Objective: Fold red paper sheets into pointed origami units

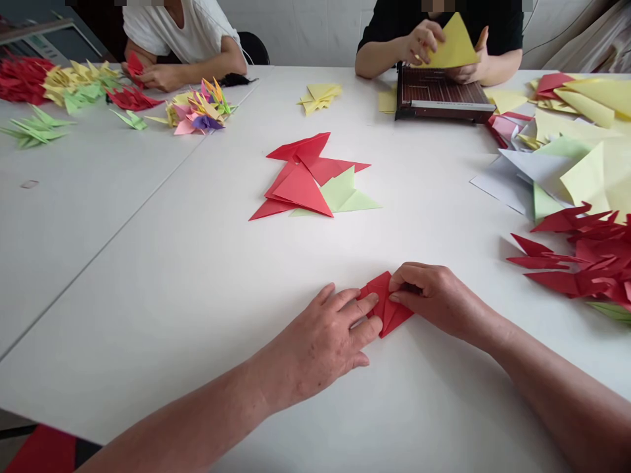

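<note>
The right hand has a close pinch on a small red folded-paper shape, thumb and forefinger nipping its right side, while the left hand lies over the other side, fingers spread and pressing down, that grip wide and clasping nothing. The piece sits flat on the white worktop, closer to the near edge than the far one. Creases are in, flaps lie layered, so this one looks part-way along, its folding not yet over. Out ahead, toward the far edge, larger red folded-paper shapes overlap a pale green folded sheet; they look only loosely shaped, so plenty seems left there. Over on the right, a heap of spiky red paper pieces looks much further on, and beyond it spread loose yellow, white and green paper sheets. Up at the far edge, a person in a black top handles a pointed yellow paper sheet over a dark brown ridged board, a small stack of yellow folded paper off to its left. At the far left, a person in a white top works red paper, a multicoloured folded-paper cluster near. A seam slants across the worktop; behind stand a pale wall and a black chair back.
</note>
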Available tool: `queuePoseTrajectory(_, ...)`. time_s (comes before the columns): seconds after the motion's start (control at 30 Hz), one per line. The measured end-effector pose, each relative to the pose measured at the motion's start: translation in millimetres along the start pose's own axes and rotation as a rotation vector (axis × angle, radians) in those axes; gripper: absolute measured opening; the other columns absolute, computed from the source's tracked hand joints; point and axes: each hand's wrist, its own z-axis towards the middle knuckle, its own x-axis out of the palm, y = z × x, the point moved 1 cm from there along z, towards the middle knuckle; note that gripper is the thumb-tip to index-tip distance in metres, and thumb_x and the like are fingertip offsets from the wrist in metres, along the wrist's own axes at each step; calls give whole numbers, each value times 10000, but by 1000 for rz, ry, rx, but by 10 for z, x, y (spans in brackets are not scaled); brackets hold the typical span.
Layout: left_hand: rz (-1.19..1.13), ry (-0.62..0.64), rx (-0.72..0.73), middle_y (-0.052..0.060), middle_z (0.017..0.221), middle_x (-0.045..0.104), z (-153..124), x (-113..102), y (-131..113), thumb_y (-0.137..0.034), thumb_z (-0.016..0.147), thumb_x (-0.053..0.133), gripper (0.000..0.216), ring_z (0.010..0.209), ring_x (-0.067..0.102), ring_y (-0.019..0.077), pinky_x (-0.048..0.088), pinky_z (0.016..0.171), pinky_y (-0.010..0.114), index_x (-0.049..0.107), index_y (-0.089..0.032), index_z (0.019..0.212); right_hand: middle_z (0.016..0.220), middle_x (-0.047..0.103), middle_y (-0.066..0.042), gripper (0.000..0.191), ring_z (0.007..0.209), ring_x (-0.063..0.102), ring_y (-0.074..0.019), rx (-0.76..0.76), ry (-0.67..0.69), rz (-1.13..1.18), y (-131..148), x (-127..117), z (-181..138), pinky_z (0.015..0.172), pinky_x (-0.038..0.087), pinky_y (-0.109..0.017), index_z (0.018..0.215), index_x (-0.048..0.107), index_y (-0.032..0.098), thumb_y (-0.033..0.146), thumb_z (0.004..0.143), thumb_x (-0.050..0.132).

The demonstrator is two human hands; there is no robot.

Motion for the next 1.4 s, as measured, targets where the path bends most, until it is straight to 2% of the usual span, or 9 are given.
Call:
queuePoseTrajectory(0.17,20,48,11,84,1423,449,1,-8,-7,-371,865,612,429,1230,446,270,359,1041,506,484,-248,1255,681,580,27,122,574,468,-104,37,2,26,22,-8,13,533,379,-235,700,544,213,155,782,474)
queuePoseTrajectory(0.33,8,43,9,83,1409,457,0,-14,-10,-340,883,592,465,1211,451,267,361,1028,514,448,-319,1324,646,577,41,92,552,465,-102,119,11,53,35,-16,17,509,376,-229,712,558,216,186,781,504)
queuePoseTrajectory(0.53,-8,30,4,76,1409,454,-3,2,-16,-340,913,540,375,1222,436,266,344,1040,522,504,-320,1285,634,582,45,86,548,472,-103,158,10,41,27,-11,14,497,365,-227,711,561,219,200,780,514)
queuePoseTrajectory(0.8,-31,11,-4,75,1375,471,6,-7,-29,-321,906,555,361,1197,453,261,358,1015,517,523,-309,1265,628,587,48,79,543,468,-104,225,-18,30,76,13,1,487,368,-225,697,554,222,202,767,526)
queuePoseTrajectory(1.4,-37,-16,-8,60,1365,472,-8,21,-24,-328,884,594,384,1199,448,263,360,1007,500,523,-323,1261,643,573,62,117,540,457,-94,155,-48,-78,65,60,1,501,352,-222,687,478,227,169,788,494)
